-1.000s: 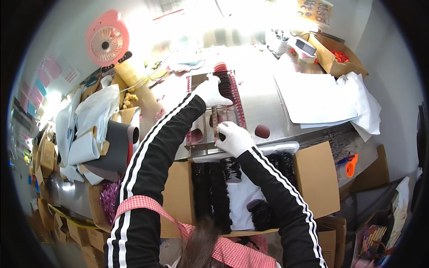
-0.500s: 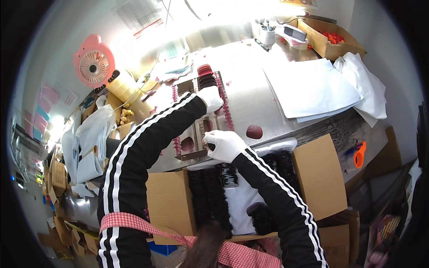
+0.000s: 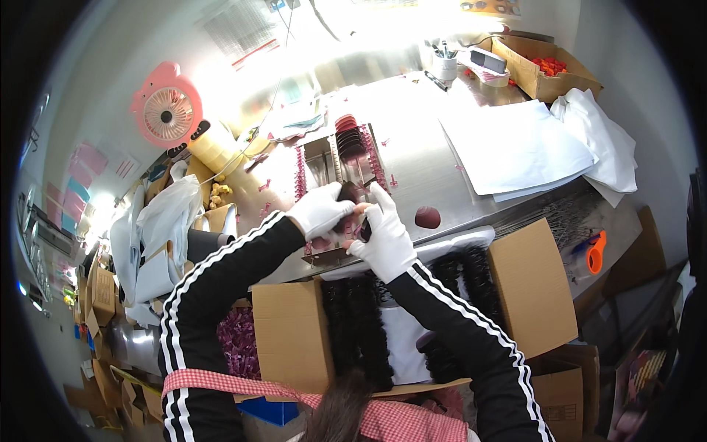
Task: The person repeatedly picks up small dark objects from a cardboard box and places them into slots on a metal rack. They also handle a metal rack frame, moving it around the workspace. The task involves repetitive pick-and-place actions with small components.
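Over there, the gloved left hand (image 3: 322,208) pinches a dark, rounded piece (image 3: 345,194) at its fingertips; beside it the right hand (image 3: 387,236) curls around something dark (image 3: 365,229). Beyond the grip, thin curved discs (image 3: 352,142) line a metal rack (image 3: 317,169).

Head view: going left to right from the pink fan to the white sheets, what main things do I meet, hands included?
Pink fan, pale yellow cylinder, left hand, right hand, loose maroon piece, white sheets.
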The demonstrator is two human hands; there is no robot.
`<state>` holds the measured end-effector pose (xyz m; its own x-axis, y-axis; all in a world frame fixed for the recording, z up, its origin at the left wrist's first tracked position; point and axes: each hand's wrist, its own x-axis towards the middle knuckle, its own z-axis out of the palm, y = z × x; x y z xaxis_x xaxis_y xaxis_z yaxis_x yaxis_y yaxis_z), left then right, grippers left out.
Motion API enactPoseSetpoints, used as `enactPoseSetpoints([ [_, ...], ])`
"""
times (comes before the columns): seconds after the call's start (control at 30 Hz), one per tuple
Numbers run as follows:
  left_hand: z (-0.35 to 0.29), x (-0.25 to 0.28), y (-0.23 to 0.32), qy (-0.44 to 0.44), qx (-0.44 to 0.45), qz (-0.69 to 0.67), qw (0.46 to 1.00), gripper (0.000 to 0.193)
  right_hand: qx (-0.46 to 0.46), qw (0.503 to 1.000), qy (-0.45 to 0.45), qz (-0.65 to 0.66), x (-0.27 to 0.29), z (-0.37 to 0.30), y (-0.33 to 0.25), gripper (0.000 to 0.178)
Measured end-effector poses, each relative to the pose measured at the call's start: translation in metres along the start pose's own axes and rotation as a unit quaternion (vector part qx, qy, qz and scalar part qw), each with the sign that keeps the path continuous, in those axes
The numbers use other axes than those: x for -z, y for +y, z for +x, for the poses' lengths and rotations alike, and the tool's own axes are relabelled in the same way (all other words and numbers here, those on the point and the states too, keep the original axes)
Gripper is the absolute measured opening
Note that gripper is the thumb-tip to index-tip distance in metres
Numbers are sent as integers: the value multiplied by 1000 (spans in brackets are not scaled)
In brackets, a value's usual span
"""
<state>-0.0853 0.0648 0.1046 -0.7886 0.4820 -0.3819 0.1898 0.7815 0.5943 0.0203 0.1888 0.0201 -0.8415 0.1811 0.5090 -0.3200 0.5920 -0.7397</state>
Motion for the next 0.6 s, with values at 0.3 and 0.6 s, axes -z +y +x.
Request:
enactPoseSetpoints([
  [0.3,-41,-10,-28,-216,-88,-451,862,51,101,994,1,35,-12,0,-14,76],
  [0.6,-55,-43,-40,-291,-45,-520,802,63,96,977,-175,80,26,-12,-37,121],
])
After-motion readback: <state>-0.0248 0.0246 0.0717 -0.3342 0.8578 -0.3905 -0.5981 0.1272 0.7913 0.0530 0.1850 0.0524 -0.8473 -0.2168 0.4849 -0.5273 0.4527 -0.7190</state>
